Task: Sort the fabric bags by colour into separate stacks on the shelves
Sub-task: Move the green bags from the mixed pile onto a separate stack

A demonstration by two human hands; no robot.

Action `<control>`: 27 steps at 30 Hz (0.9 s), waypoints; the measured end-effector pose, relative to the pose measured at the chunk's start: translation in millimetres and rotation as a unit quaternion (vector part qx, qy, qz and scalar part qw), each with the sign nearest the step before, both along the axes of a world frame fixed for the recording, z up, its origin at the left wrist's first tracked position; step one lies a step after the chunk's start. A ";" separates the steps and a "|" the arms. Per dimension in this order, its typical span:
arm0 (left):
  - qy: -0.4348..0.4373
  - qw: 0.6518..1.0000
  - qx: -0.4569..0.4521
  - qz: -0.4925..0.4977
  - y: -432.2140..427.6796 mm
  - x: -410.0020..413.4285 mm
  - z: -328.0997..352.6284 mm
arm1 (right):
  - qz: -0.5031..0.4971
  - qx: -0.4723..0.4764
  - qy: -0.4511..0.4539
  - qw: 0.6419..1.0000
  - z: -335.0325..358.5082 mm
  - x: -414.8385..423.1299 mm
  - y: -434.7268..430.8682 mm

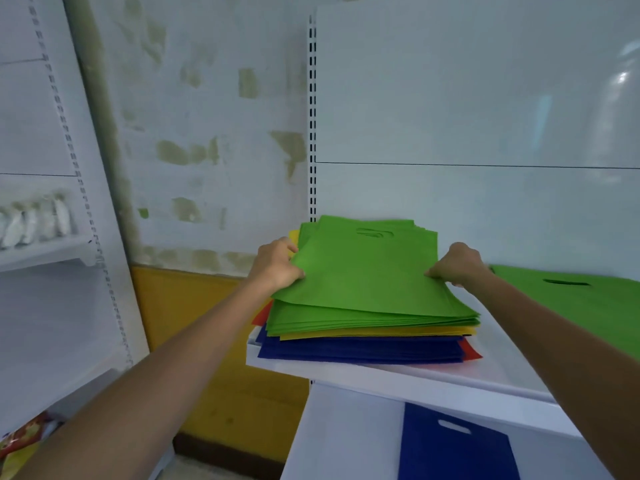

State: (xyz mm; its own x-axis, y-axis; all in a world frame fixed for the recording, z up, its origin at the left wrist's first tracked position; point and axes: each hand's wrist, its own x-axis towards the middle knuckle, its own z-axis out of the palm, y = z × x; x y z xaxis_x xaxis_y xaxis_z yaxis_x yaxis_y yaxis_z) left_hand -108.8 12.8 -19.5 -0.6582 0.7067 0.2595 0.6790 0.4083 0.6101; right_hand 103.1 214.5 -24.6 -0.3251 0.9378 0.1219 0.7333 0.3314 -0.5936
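Observation:
A mixed stack of flat fabric bags lies on a white shelf (398,375). Several green bags (367,271) are on top, with yellow bags (374,332), dark blue bags (360,351) and a red bag (471,353) under them. My left hand (275,263) pinches the left edge of the top green bag. My right hand (455,265) pinches its right edge. A separate green bag (571,296) lies flat on the same shelf to the right. A single dark blue bag (453,445) lies on the shelf below.
The shelf's white back panel (485,116) rises behind the stack, with a slotted upright (312,116) at its left. A second white shelving unit (52,247) at the left holds clear packets (34,220). Colourful packets (20,441) show at the bottom left.

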 end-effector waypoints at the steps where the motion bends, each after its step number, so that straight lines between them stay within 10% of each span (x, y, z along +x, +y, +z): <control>1: 0.005 1.000 -0.003 -0.008 1.3 0.6 0.3 | -0.003 -0.011 0.016 1.000 -1.0 0.9 0.3; 13: 0.085 0.993 0.038 -0.076 26.5 66.0 21.0 | -0.067 0.181 0.113 0.975 30.0 60.3 10.9; 27: 0.093 0.981 0.046 -0.166 141.8 242.7 13.2 | -0.093 0.193 -0.039 0.976 43.9 275.9 65.2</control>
